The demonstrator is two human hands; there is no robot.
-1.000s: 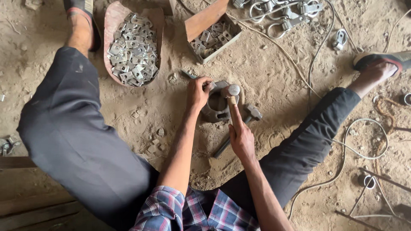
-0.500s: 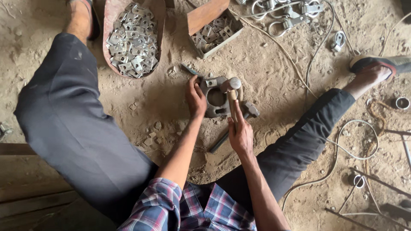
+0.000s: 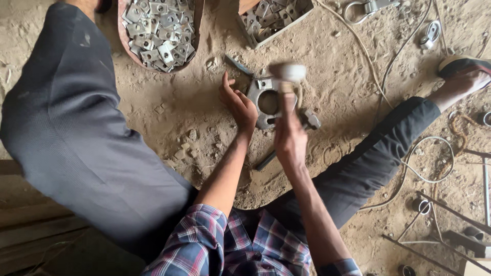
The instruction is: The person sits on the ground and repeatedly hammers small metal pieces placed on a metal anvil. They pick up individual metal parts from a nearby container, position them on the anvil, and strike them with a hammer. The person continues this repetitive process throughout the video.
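I sit on sandy ground with my legs spread. My right hand [image 3: 289,139] grips the wooden handle of a hammer [image 3: 287,76], whose blurred pale head hangs over a grey metal block with a round hole [image 3: 264,102]. My left hand [image 3: 237,102] rests against the block's left side, fingers pressed at its edge; whether it pinches a small piece there is hidden. A small square metal plate [image 3: 265,84] lies on the block's top corner.
A reddish tray [image 3: 125,41] heaped with several square metal plates lies at top left. A box of similar plates [image 3: 271,13] sits at top centre. Wires [image 3: 409,168], rings and rods litter the right. A dark bar [image 3: 266,161] lies beneath my right wrist.
The hammer head has moved up and left over the block and is now blurred with motion. My left hand stays at the block's left side. The camera has closed in.
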